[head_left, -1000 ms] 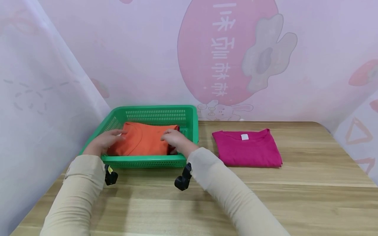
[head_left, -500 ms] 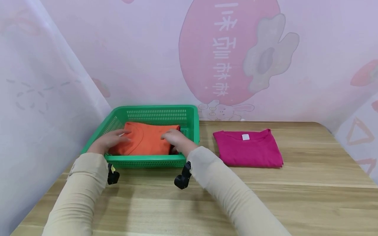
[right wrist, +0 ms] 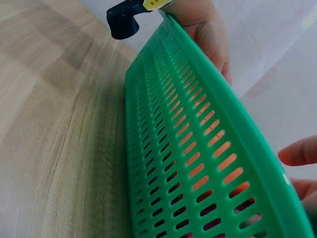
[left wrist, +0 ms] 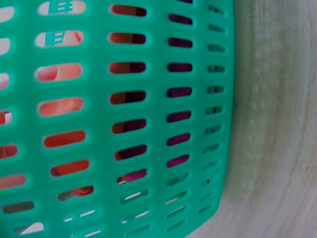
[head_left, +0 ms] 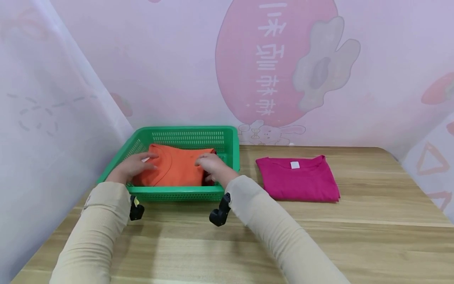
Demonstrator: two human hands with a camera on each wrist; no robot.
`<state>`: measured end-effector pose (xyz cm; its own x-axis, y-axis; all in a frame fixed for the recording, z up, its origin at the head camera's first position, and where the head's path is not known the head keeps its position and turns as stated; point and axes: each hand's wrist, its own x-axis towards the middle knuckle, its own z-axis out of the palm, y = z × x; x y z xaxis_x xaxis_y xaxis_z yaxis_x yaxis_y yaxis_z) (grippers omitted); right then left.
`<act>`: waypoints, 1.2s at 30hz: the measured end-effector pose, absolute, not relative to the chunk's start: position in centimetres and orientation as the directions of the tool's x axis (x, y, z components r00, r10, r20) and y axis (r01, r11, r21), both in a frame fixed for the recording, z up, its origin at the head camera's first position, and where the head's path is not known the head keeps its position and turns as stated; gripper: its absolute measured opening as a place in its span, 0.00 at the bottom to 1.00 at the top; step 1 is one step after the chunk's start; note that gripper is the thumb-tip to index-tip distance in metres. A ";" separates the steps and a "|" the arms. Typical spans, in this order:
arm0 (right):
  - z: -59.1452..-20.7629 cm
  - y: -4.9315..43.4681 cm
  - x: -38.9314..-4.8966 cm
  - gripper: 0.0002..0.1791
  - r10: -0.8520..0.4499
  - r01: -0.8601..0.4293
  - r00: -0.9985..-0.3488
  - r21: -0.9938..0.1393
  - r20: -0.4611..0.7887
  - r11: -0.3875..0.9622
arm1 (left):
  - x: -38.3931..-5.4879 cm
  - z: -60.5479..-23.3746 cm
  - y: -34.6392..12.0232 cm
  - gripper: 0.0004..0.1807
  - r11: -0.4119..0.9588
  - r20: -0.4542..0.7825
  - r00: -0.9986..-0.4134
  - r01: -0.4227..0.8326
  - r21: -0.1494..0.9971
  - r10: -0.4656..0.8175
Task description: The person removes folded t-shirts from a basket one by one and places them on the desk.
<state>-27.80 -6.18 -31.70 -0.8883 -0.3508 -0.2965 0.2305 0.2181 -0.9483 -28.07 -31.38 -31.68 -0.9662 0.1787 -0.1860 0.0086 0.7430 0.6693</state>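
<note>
A folded orange T-shirt [head_left: 181, 167] lies in a green plastic basket [head_left: 177, 193] on the left of the table. My left hand [head_left: 132, 165] holds its left side, fingers spread over the top and thumb hidden. At the right edge, my right hand [head_left: 215, 167] grips it with fingertips on top and the thumb lower down. Through the basket's slots, the left wrist view shows a dark magenta garment [left wrist: 179, 92] under the orange one. The right wrist view shows orange cloth through the slots of the basket wall [right wrist: 163, 119].
A folded magenta T-shirt [head_left: 299, 179] with a white neck label lies on the wooden table [head_left: 372, 189], right of the basket. A printed pink backdrop [head_left: 177, 67] stands behind. Black wrist cameras hang below both sleeves, near the basket's front wall.
The orange T-shirt's far edge has risen slightly in the basket. Both hands stay at its sides; the left has shifted a little to the right. The magenta T-shirt lies as before.
</note>
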 end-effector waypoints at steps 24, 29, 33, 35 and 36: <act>-32.4 -6.7 -28.6 0.19 -0.379 0.099 -0.893 -0.928 -0.243 0.360 | -28.0 -31.6 -31.1 0.26 0.781 -0.186 -0.974 -0.018 0.624 0.126; -32.9 -6.7 -28.8 0.21 -0.409 0.064 -0.878 -0.907 -0.249 0.415 | -28.1 -31.7 -31.1 0.27 0.785 -0.238 -0.959 -0.027 0.619 0.155; -32.3 -6.6 -28.1 0.22 -0.380 0.060 -0.895 -0.909 -0.232 0.413 | -28.2 -31.6 -31.2 0.26 0.788 -0.217 -0.963 -0.007 0.616 0.160; -32.2 -6.5 -28.2 0.22 -0.365 0.069 -0.904 -0.918 -0.223 0.390 | -28.2 -31.5 -31.2 0.26 0.786 -0.204 -0.967 -0.006 0.618 0.153; -32.2 -6.6 -28.2 0.22 -0.356 0.076 -0.908 -0.923 -0.221 0.378 | -28.3 -31.5 -31.2 0.26 0.783 -0.199 -0.968 -0.006 0.622 0.151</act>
<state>-28.16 -6.55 -32.17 -0.9080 -0.3561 -0.2206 0.0761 0.3777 -0.9228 -28.25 -31.19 -31.47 -0.9683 0.1509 -0.1990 -0.0059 0.7827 0.6223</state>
